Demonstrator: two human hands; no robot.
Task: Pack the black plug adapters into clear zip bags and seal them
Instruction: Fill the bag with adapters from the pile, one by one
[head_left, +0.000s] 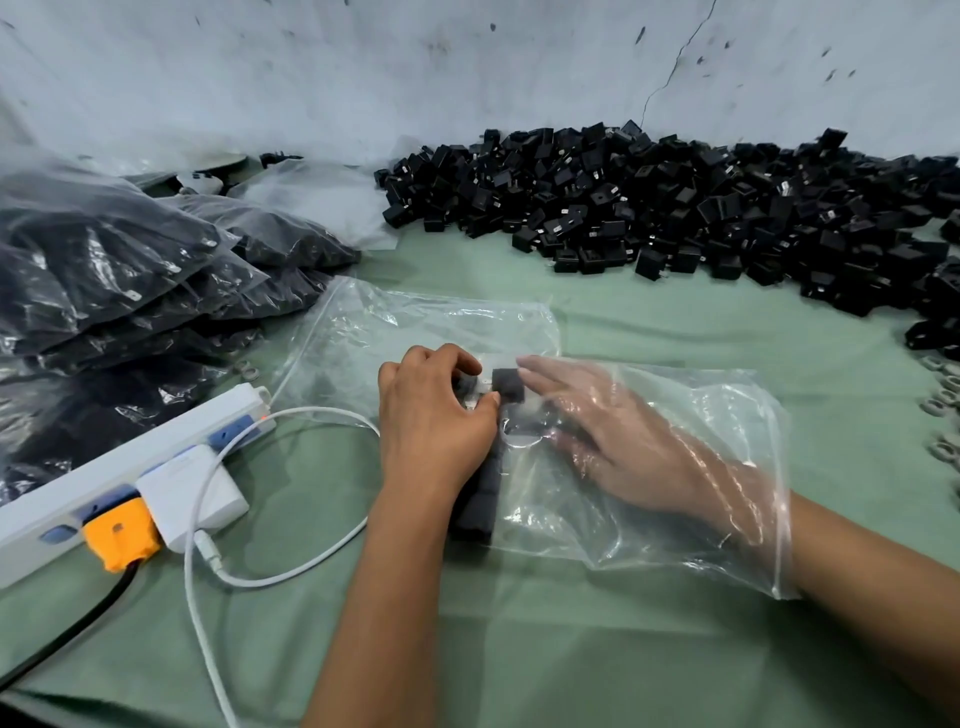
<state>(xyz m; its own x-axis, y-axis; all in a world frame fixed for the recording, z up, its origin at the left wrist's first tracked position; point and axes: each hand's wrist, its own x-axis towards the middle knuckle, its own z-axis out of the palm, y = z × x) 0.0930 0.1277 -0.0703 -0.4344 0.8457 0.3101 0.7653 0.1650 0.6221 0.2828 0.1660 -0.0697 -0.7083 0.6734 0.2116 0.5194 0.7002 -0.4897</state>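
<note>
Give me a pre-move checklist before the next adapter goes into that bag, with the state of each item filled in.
1. Right hand is inside the clear zip bag, fingers flat: ok.
2. Left hand grips from outside the bag at the row's far end: ok.
3. Adapters in the bag lie in a straight row: ok, though partly hidden.
4. Bag mouth is open round the right wrist: ok; not sealed yet.
5. Loose adapter pile lies ahead to the right on the green table: ok.
6. Count of adapters in the bag: cannot tell.
</note>
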